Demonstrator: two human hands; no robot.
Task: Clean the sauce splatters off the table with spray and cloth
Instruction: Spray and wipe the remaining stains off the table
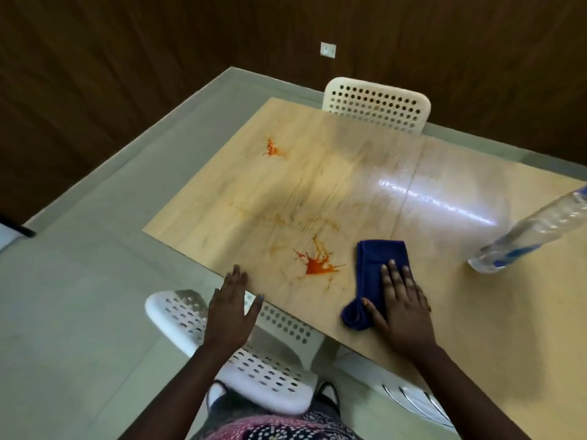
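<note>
Sauce splatters (317, 265) lie just left of the blue cloth (374, 274), so the wipe should, I judge, sweep leftward with firm, even pressure, gathering the sauce rather than smearing it. Of the two hands, the right hand (401, 308) lies flat with straight fingers pressing the cloth onto the surface (476, 328); the left hand (230, 308) is open, fingers straight, at the near edge. A smaller splatter (272, 149) sits far off. A clear bottle (533, 230) stands to the right.

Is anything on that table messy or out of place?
Yes: orange-red sauce splatters mark the table, one big splat beside the blue cloth, a smaller one farther away, with faint smears between.
</note>
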